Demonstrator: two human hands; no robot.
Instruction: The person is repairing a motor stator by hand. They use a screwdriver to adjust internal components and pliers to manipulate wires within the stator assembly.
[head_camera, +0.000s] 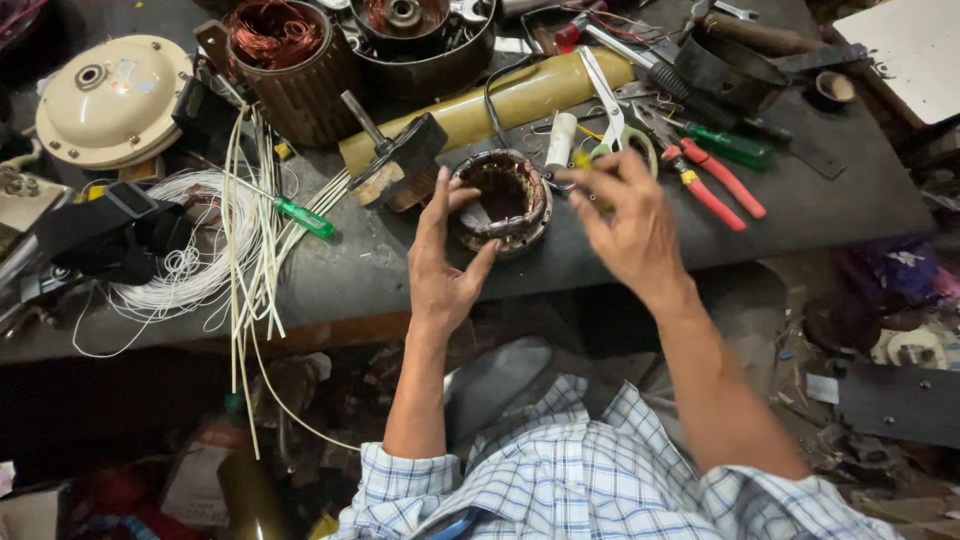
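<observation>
A round metal motor stator (503, 201) with a slotted core lies on the dark workbench (380, 270). My left hand (445, 255) is raised just left of it, fingers spread, thumb near its rim, holding nothing that I can see. My right hand (625, 220) hovers to its right, blurred by motion, fingertips pinched close together near the stator's upper right edge. Whether anything thin sits between those fingertips is not visible.
Red-handled pliers (715, 185), scissors (612, 115), a green screwdriver (300, 214), a yellowish tube (500, 100), a hammer (395, 160), white sleeving strips (250, 250), coiled white cord (185, 270), a copper-wound stator (285, 60) and a cream fan cover (110, 100) crowd the bench.
</observation>
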